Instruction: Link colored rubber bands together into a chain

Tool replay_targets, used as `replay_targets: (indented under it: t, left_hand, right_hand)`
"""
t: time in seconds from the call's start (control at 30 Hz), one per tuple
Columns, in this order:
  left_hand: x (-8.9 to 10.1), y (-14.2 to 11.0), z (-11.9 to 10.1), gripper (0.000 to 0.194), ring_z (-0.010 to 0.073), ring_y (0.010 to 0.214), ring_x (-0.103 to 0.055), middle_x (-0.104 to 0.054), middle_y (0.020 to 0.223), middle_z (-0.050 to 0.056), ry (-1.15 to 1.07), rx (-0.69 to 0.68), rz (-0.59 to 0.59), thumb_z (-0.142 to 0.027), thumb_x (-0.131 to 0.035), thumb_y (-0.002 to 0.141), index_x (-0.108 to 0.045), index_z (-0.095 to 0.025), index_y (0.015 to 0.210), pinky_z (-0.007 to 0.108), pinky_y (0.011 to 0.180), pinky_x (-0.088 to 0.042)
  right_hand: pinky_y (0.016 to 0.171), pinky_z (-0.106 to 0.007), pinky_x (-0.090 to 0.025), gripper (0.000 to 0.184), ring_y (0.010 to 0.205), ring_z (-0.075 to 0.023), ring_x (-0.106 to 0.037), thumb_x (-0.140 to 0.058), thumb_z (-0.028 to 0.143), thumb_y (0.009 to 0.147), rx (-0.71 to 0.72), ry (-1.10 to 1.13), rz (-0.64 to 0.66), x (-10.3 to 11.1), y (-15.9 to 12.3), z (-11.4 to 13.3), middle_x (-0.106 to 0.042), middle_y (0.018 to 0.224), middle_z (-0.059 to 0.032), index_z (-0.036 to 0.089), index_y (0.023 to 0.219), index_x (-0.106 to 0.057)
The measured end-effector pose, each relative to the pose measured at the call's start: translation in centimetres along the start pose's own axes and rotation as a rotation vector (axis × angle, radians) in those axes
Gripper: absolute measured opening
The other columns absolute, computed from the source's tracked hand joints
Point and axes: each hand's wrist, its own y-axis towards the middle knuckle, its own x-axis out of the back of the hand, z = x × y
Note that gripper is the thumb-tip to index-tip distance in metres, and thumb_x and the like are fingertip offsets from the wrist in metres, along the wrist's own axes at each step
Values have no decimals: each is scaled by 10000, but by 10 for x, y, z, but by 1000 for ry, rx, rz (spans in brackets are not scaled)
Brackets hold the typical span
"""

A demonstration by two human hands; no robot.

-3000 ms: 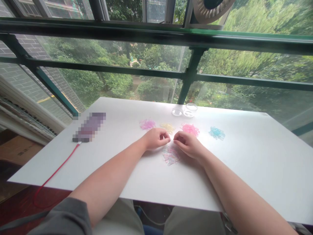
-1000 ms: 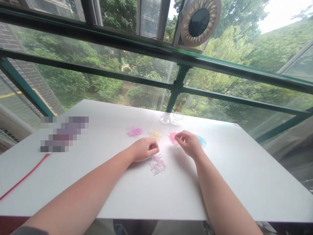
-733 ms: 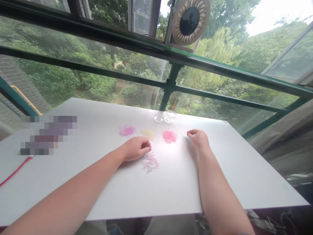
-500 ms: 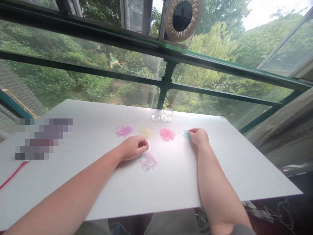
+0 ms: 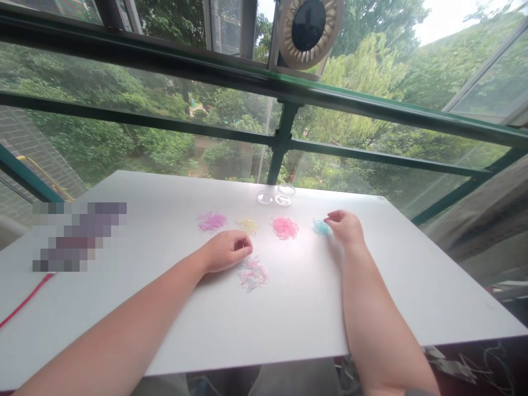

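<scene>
On the white table (image 5: 391, 286) lie small sorted heaps of thin elastic bands: purple (image 5: 212, 221), yellow (image 5: 248, 225), pink (image 5: 284, 227) and blue (image 5: 320, 227). A mixed pastel heap (image 5: 252, 273) lies nearer to me. My left hand (image 5: 226, 254) rests on the table just left of the mixed heap, fingers curled under; what they hold, if anything, is hidden. My right hand (image 5: 346, 226) sits at the right edge of the blue heap, thumb and fingers pinched together at it.
Two or three small clear round dishes (image 5: 264, 198) stand at the table's far edge by the green window rail (image 5: 284, 137). A blurred-out object (image 5: 78, 236) with a red cable (image 5: 25, 300) lies at the left. A round fan-like disc (image 5: 309, 27) hangs above.
My right hand has moved from the mixed heap, past the pink heap, to the blue heap. My left hand stayed by the mixed heap. The camera view swung to the right.
</scene>
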Motion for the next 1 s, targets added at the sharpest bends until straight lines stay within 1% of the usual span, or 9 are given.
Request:
replay_targets:
  t: [0.1, 0.3, 0.47, 0.6, 0.67, 0.73, 0.8, 0.9, 1.0]
  left_hand:
    - [-1, 0, 1, 204, 140, 705, -537, -623, 790, 7, -5, -5, -3, -364, -482, 795, -604, -200, 796, 238, 628, -414]
    - [-1, 2, 1, 199, 140, 712, -541, -624, 797, 9, -3, -24, -1, -358, -490, 790, -606, -197, 794, 239, 636, -413]
    - [-2, 2, 1, 214, 137, 693, -539, -619, 771, 6, 5, -20, -6, -372, -487, 789, -612, -199, 790, 237, 624, -410]
    - [-1, 2, -1, 226, 138, 686, -538, -623, 772, 14, -1, -28, -9, -373, -488, 780, -620, -190, 783, 238, 619, -414]
    - [-1, 1, -2, 233, 140, 685, -539, -623, 769, 19, -4, -30, -12, -373, -487, 776, -624, -185, 785, 239, 616, -417]
    - [0, 1, -3, 234, 141, 685, -542, -624, 766, 19, -7, -28, -11, -373, -487, 773, -627, -186, 787, 240, 614, -419]
    - [0, 1, -3, 234, 142, 685, -545, -625, 764, 18, -8, -26, -9, -373, -489, 770, -630, -187, 789, 240, 611, -421]
    - [-1, 2, -3, 237, 143, 689, -550, -629, 770, 21, -4, -27, -13, -374, -497, 763, -637, -186, 797, 240, 610, -423]
    - [-2, 3, -1, 227, 137, 695, -557, -638, 787, 17, 0, -32, -14, -364, -513, 757, -643, -190, 820, 238, 625, -429]
  right_hand:
    - [631, -256, -445, 288, 733, -165, -627, -480, 189, 654, -5, 35, -26, 2, -1, 2, -724, 825, -53, 163, 875, -663]
    - [554, -247, -413, 328, 594, -144, -587, -397, 211, 697, -52, 85, -37, 1, -2, 6, -726, 825, -48, 169, 888, -661]
    - [564, -264, -391, 268, 633, -178, -588, -480, 315, 707, -46, -55, -41, 0, -3, 13, -710, 768, -69, 167, 772, -693]
    - [596, -287, -395, 426, 653, -204, -597, -391, 433, 797, -60, -35, -79, 2, -4, 18, -681, 656, -88, 156, 684, -695]
    - [602, -278, -405, 409, 667, -195, -603, -364, 395, 818, -56, 32, -89, 2, -6, 20, -694, 692, -81, 158, 729, -685]
    - [599, -265, -416, 299, 668, -179, -603, -425, 332, 789, -39, 75, -105, 3, -9, 22, -709, 763, -64, 165, 862, -662]
    - [613, -264, -426, 266, 669, -174, -601, -509, 290, 732, -4, 62, -142, 3, -11, 24, -708, 811, -61, 168, 930, -639]
    - [649, -281, -429, 242, 683, -186, -599, -506, 341, 754, 37, 26, -211, 4, -13, 29, -688, 773, -85, 156, 763, -662]
    - [597, -277, -417, 371, 612, -172, -576, -413, 399, 820, 91, 95, -194, 2, -18, 38, -647, 658, -81, 152, 673, -647]
